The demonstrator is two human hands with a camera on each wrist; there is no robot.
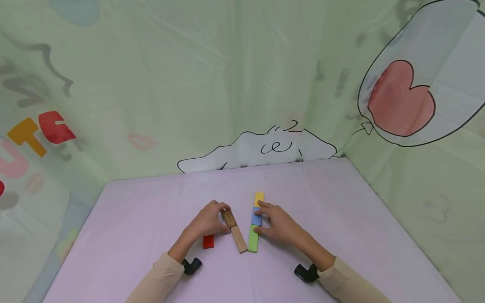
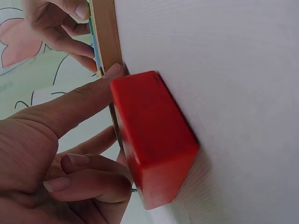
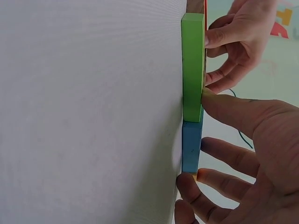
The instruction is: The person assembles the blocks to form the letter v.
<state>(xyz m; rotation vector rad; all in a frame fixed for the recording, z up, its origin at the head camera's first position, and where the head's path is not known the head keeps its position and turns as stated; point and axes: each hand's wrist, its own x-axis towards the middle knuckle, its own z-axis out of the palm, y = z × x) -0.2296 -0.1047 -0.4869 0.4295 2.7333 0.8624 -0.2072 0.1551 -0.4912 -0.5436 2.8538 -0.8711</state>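
Note:
In the head view my left hand curls around a dark brown wooden block, index finger at its far end and thumb by its near end. A light wooden block continues it end to end, slanting towards the row on the right. That row is a yellow block, a blue block and a green block. My right hand rests its spread fingers along the row, thumb on the green block. A red block lies apart beneath my left hand, near its wrist.
A pale cloth-covered table carries the blocks. Behind it hangs a light green printed curtain with a balloon drawing. Black wrist cameras sit under both forearms, close to the table surface.

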